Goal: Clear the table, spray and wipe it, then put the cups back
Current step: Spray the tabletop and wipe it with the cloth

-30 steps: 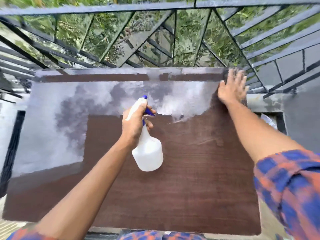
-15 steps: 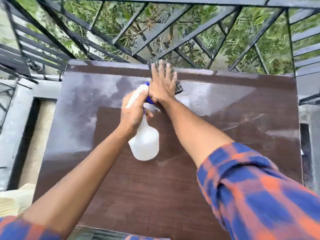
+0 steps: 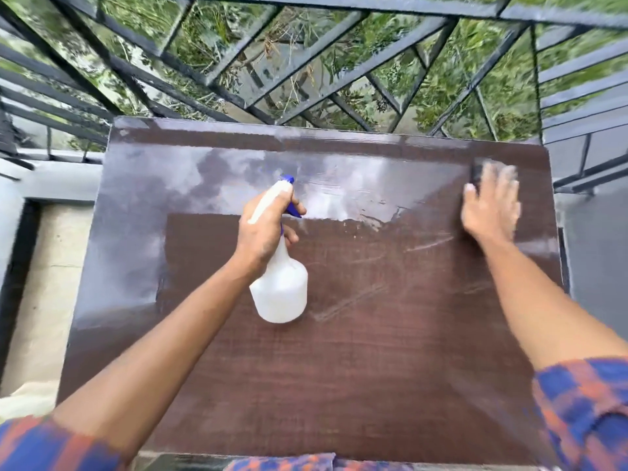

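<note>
L hand [image 3: 268, 229] curled in grip, R hand [image 3: 491, 205] flat, fingers straight, both arms outstretched fwd.

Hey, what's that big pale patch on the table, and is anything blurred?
Head view: the pale patch is sky glare on the glossy table; the right hand and the cloth under it are motion-blurred; the left hand and spray bottle look sharp.
</note>
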The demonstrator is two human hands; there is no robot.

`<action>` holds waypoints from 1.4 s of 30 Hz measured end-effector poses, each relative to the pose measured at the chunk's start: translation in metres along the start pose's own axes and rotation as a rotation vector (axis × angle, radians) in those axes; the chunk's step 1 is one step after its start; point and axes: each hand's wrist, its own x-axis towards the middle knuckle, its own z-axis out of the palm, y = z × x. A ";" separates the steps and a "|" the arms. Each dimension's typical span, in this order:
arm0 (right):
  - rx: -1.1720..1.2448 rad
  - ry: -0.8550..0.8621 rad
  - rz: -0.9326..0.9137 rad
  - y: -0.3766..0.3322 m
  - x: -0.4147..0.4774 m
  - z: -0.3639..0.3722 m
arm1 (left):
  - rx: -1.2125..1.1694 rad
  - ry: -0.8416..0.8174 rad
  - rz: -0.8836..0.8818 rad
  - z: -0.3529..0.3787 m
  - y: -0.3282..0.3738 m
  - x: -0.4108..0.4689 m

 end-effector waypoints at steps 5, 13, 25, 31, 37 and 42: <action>0.076 0.005 0.373 0.008 0.001 -0.007 | 0.015 0.000 0.001 -0.009 -0.006 -0.003; 0.036 -0.116 -0.219 -0.178 -0.104 0.050 | -0.029 0.045 -0.033 -0.013 -0.010 -0.016; -0.091 -0.075 -0.503 -0.029 -0.092 0.034 | -0.038 0.034 -0.021 0.014 -0.016 -0.051; -0.012 -0.055 0.010 0.128 -0.040 -0.023 | -0.044 0.035 -0.044 0.044 -0.025 -0.072; 0.065 -0.022 0.245 0.069 -0.063 -0.009 | -0.046 0.029 -0.050 0.076 -0.030 -0.092; 0.039 -0.124 -0.144 -0.055 -0.110 0.018 | -0.057 0.044 -0.020 0.082 -0.032 -0.111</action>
